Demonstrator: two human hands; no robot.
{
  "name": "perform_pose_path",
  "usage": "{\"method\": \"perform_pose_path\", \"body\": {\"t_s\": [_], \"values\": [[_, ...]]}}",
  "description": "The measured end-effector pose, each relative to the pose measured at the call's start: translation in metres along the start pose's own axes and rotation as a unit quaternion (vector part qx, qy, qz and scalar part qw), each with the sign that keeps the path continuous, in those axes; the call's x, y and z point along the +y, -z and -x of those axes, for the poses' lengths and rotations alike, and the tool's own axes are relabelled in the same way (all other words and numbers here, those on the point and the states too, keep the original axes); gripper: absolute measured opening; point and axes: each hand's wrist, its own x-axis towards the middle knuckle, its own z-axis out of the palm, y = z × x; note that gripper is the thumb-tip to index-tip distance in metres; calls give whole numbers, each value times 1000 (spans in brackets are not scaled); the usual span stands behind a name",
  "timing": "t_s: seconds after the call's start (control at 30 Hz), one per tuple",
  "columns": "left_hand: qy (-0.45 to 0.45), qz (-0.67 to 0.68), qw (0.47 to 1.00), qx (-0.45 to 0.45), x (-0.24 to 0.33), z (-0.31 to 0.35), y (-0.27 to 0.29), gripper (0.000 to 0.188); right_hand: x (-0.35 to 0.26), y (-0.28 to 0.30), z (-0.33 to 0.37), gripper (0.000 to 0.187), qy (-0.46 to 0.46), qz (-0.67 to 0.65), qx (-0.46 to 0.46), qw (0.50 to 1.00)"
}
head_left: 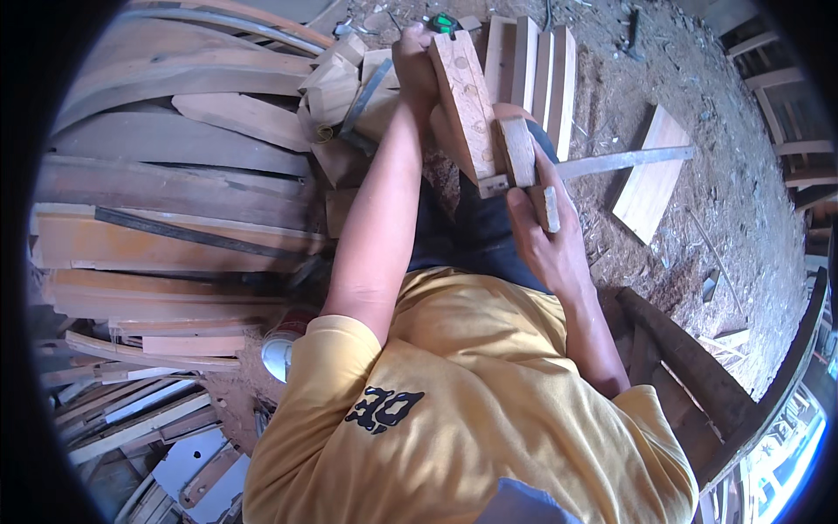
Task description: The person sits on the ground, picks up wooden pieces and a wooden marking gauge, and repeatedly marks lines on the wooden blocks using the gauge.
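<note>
My left hand point(414, 65) is closed around the far left side of a thick wooden block point(467, 100), which is tilted above my lap. Several round marks run along its upper face. My right hand point(554, 240) grips a square by its wooden stock point(518, 153), pressed to the block's near right edge. The square's flat metal blade point(624, 161) sticks out to the right, and its other end shows at the block's near end. Some fingers of both hands are hidden. Just beyond my left hand lies a green and black tape measure point(443, 24).
Several cut boards point(528, 65) stand behind the block. A flat board point(653, 175) lies on the sawdust-covered ground at right. Stacked curved planks point(175, 188) fill the left, with a metal bar point(188, 234) on them. A can point(278, 354) stands beside my left elbow. A wooden frame point(690, 375) is at lower right.
</note>
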Motion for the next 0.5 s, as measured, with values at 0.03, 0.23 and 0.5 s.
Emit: {"method": "perform_pose_path", "body": {"t_s": [0.03, 0.23, 0.5], "values": [[14, -31, 999, -19, 1, -4, 6, 51, 2, 1, 3, 65, -4, -8, -7, 1000], [23, -36, 997, -64, -3, -6, 5, 67, 19, 5, 14, 65, -67, -179, 9, 981], [25, 29, 999, 4, 28, 39, -45, 36, -28, 0, -103, 57, 86, -69, 48, 993]]}}
